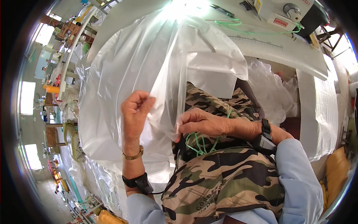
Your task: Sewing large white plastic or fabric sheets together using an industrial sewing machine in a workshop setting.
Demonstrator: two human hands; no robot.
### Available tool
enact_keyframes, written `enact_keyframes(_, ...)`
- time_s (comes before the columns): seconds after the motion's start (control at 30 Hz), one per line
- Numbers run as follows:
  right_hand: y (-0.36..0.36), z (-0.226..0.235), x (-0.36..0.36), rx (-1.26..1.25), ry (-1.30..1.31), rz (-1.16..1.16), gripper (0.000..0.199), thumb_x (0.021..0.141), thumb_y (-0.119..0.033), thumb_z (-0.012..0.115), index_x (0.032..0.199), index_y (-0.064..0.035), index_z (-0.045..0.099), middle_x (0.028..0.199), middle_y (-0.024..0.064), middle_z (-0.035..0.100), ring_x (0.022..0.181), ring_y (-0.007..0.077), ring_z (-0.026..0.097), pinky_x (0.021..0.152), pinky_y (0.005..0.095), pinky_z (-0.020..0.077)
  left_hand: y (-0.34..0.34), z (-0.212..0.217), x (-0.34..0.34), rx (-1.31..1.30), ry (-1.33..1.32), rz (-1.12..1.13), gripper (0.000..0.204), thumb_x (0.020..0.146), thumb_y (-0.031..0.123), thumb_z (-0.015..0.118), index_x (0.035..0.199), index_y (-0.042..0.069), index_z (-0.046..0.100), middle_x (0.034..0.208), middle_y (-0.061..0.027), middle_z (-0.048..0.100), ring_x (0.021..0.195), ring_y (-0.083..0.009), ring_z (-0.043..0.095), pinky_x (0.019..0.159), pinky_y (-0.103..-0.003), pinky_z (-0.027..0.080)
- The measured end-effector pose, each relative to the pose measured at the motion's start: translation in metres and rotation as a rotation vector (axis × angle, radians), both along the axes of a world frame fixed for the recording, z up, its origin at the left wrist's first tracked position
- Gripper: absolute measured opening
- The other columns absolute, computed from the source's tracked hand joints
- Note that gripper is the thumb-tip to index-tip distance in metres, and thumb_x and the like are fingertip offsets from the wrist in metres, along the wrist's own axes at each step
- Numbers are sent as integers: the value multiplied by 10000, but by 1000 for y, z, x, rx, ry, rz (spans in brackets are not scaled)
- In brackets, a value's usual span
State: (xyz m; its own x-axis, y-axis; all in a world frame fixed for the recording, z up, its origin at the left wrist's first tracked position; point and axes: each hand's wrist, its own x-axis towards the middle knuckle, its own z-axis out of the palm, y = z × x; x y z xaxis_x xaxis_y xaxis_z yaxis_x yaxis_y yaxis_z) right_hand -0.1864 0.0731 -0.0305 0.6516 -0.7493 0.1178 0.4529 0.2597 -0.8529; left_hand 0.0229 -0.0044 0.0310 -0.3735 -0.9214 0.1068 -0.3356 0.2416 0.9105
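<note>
- While you look down, nearest to you sits the camouflage garment (223, 186) across your lap, with a loop of green cord (199, 143) lying on its upper fold.
- Your left hand (135, 114) is raised, fingers curled; its grip is pressed together on a fold of the clear plastic bag (130, 67), thumb against forefinger.
- Your right hand (203, 123) lies just beside it; its grip pinches the bag's edge between thumb and fingertips, right above the green cord.
- Judgement: the step in hand looks like parting the bag's two layers to find its mouth. The next move calls for a rubbing pinch at the edge; thin film clings and slips.
- Bag spreads upward and away from both hands, draped over the garment's far part.
- Farther off: white desk (283, 52) with a sewing machine (287, 13) and loose green thread (238, 28).
- Far left, other workstations, too small to detail.
</note>
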Motion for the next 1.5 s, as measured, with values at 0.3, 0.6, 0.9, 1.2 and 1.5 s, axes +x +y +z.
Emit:
enact_keyframes(0.3, 9, 11, 7, 49, 146, -200, 247, 972, -238, 573, 924, -1, 626, 819, 37, 660, 733, 106, 611, 710, 284, 503, 11, -19, -24, 148, 104, -60, 159, 865, 116, 734, 893, 3, 626, 713, 32, 610, 643, -29, 526, 604, -191, 438)
enact_keyframes(0.6, 10, 37, 5, -538, 635, -513, 116, 864, -105, 616, 818, -4, 585, 650, 112, 564, 562, 268, 567, 691, 344, 480, 17, -24, -32, 94, 82, -121, 104, 937, 86, 624, 891, -4, 603, 685, 31, 582, 664, -16, 485, 612, -189, 409)
enact_keyframes(0.9, 5, 41, 5, -835, 946, -360, 224, 860, -238, 595, 753, -42, 606, 597, 159, 600, 610, 372, 621, 626, 461, 490, 21, -27, -31, 135, 106, -135, 102, 974, 54, 536, 939, -22, 594, 744, 24, 592, 691, -25, 489, 642, -183, 412)
enact_keyframes(1.2, 6, 31, 19, -784, 911, -386, 139, 837, -194, 607, 770, -72, 610, 577, 103, 570, 575, 340, 577, 726, 413, 456, 23, -21, -38, 103, 65, -18, 202, 1008, 162, 516, 930, -11, 583, 714, 43, 490, 667, -45, 391, 597, -206, 350)
enact_keyframes(1.5, 1, 26, 14, -820, 899, -328, 181, 848, -219, 599, 765, -58, 608, 599, 140, 586, 602, 364, 600, 660, 444, 478, 14, -23, -38, -6, 50, 35, 226, 985, 182, 575, 818, 30, 577, 673, 85, 425, 632, -21, 327, 548, -200, 269)
